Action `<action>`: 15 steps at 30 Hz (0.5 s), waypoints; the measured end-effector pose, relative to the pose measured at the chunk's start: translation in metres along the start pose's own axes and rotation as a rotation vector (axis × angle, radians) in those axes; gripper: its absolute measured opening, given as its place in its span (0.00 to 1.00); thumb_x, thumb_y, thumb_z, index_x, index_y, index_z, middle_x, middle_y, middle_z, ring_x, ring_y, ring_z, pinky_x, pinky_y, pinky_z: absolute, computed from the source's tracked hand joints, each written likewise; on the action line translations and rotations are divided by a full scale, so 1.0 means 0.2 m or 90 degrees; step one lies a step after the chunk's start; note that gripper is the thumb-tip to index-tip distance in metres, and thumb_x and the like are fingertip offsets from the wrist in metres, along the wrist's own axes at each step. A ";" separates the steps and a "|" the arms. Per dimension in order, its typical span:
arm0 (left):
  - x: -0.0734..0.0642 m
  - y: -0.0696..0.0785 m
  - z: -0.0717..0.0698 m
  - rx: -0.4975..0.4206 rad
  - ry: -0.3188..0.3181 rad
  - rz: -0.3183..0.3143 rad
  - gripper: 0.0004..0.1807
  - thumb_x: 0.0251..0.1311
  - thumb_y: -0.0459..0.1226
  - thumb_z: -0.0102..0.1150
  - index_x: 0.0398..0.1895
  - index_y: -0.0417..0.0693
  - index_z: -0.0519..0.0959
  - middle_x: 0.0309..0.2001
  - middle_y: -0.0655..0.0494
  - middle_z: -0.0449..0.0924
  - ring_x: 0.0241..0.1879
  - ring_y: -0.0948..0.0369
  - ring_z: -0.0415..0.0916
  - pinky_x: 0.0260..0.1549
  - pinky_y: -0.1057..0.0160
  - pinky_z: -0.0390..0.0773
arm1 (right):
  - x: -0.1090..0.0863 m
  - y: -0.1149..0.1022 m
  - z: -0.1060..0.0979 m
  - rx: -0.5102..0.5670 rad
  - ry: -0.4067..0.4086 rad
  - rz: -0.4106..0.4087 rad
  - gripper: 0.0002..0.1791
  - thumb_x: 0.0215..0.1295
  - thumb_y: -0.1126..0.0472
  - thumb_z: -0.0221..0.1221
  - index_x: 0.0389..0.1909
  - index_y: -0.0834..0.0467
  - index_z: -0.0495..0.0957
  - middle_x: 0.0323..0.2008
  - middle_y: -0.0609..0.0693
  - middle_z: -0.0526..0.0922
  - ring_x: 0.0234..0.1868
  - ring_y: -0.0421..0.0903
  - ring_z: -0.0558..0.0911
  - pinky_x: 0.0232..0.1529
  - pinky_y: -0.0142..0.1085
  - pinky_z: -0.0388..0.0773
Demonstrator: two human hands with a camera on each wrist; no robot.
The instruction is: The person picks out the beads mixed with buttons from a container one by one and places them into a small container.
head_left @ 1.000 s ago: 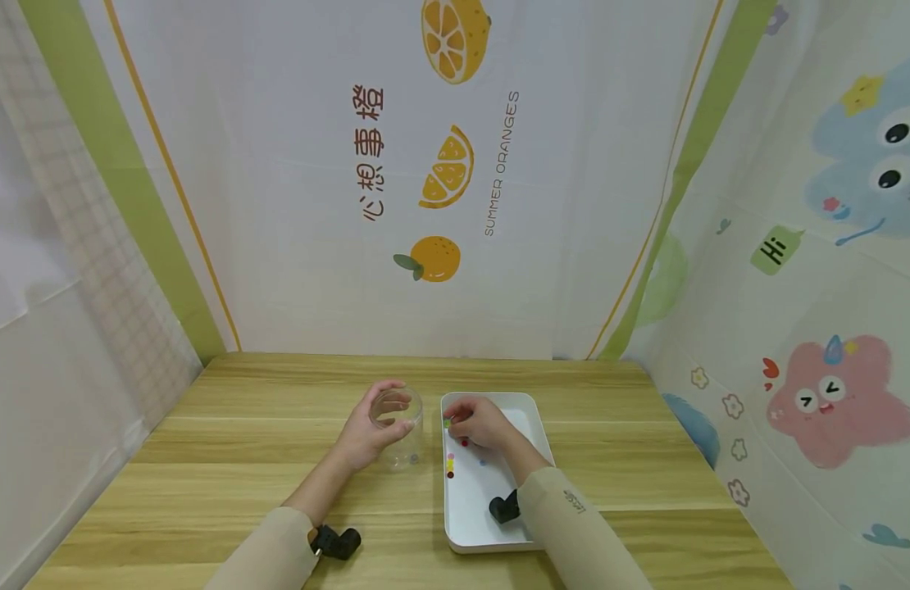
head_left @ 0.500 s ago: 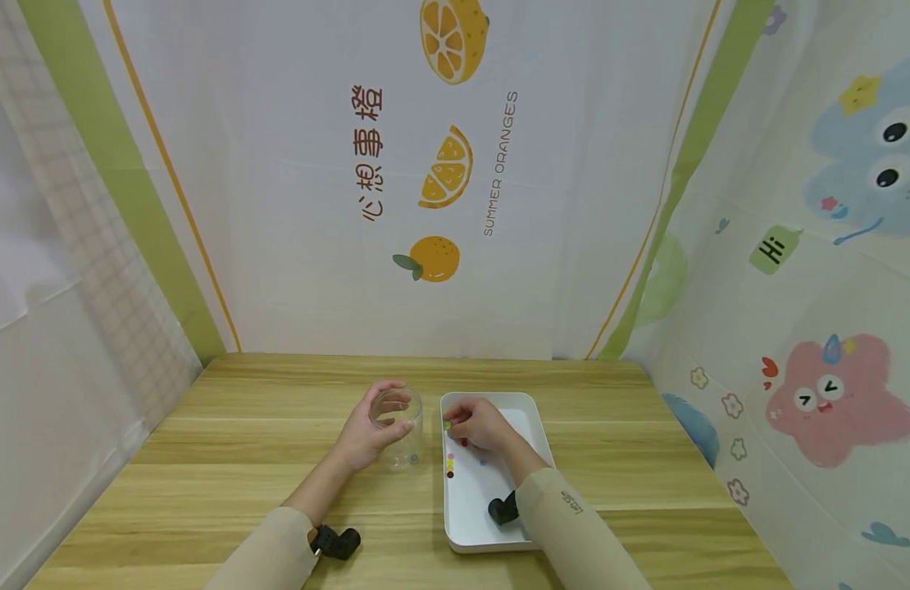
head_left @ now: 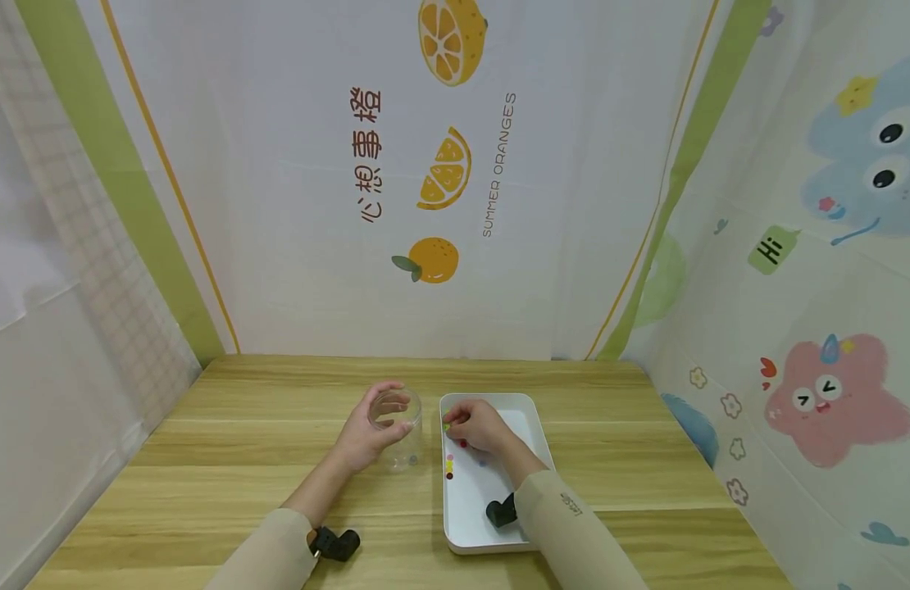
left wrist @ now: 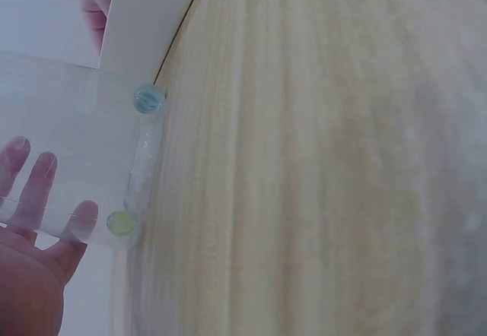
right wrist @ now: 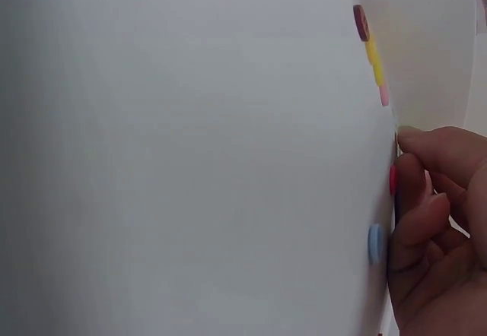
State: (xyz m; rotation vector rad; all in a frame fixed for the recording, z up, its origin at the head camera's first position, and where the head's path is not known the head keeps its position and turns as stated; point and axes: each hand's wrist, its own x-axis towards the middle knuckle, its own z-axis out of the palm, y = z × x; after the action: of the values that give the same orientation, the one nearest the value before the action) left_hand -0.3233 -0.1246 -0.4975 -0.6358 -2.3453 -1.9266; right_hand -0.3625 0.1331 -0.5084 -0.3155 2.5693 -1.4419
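Note:
In the head view my left hand (head_left: 367, 430) grips a clear plastic jar (head_left: 407, 447) standing on the table left of the tray. Through its wall a blue marble (left wrist: 148, 99) and a yellow-green marble (left wrist: 119, 223) show near the base. My right hand (head_left: 484, 426) reaches into the white tray (head_left: 530, 418), thumb and forefinger pinching a small green button (head_left: 447, 427) at the left wall. Close beside the fingers lie a red button (right wrist: 393, 180) and a light blue button (right wrist: 374, 243). Along that wall sit a pink button (right wrist: 384, 95), yellow buttons (right wrist: 374, 61) and a dark brown button (right wrist: 361, 23).
The tray's raised wall (left wrist: 144, 24) stands between jar and right hand. A wooden table (head_left: 610, 451) lies under everything, with a printed curtain (head_left: 293, 287) behind it. Black wrist cameras, such as the left one (head_left: 337, 544), hang by both sleeves.
Both hands stay nearly in place. The right fingers shift only slightly at the green button; the jar stays in the left hand's grip.

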 end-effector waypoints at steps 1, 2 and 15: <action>0.00 0.00 0.00 0.001 0.000 0.000 0.39 0.67 0.34 0.70 0.79 0.41 0.64 0.69 0.34 0.77 0.71 0.35 0.74 0.71 0.31 0.74 | 0.00 0.00 0.00 -0.001 0.001 -0.001 0.07 0.65 0.72 0.69 0.42 0.61 0.87 0.30 0.46 0.82 0.28 0.40 0.76 0.29 0.29 0.74; 0.00 0.00 0.00 0.001 0.000 0.000 0.40 0.67 0.34 0.70 0.79 0.40 0.64 0.69 0.34 0.77 0.71 0.34 0.75 0.71 0.31 0.74 | 0.00 0.00 0.00 -0.002 0.002 -0.003 0.07 0.65 0.72 0.69 0.42 0.61 0.87 0.30 0.46 0.82 0.28 0.39 0.76 0.30 0.29 0.74; 0.00 -0.01 0.00 -0.010 0.002 -0.003 0.38 0.67 0.33 0.71 0.78 0.47 0.67 0.69 0.35 0.78 0.71 0.35 0.74 0.71 0.33 0.73 | -0.03 -0.04 -0.04 0.019 0.007 0.022 0.06 0.72 0.67 0.68 0.47 0.58 0.88 0.34 0.48 0.83 0.29 0.42 0.79 0.32 0.31 0.77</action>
State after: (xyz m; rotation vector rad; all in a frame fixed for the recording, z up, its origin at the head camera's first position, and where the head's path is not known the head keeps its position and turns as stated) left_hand -0.3239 -0.1249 -0.4996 -0.6293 -2.3348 -1.9479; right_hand -0.3588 0.1364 -0.4977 -0.2582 2.5467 -1.4719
